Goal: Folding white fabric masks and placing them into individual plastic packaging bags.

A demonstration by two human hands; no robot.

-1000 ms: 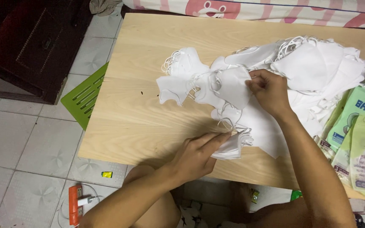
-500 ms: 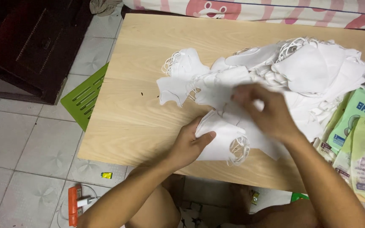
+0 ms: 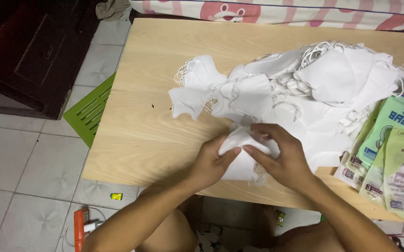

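Observation:
Both of my hands hold one white face mask (image 3: 242, 163) near the front edge of the light wooden table (image 3: 164, 74). My left hand (image 3: 212, 161) grips its left side with the thumb on top. My right hand (image 3: 279, 156) presses its fingers over the right side, and an ear loop hangs below the mask. Behind them lies a big heap of white masks (image 3: 314, 88) with tangled ear loops, spreading from the table's middle to its right.
Green and beige printed packets (image 3: 396, 154) are stacked at the table's right edge. A green slatted plastic panel (image 3: 92, 112) leans on the tiled floor at left, beside dark wooden furniture (image 3: 29, 51). An orange tool (image 3: 79, 226) lies on the floor. My knees are under the table.
My right hand has come down from the heap to join the left hand. Both now hold the mask together near the front edge.

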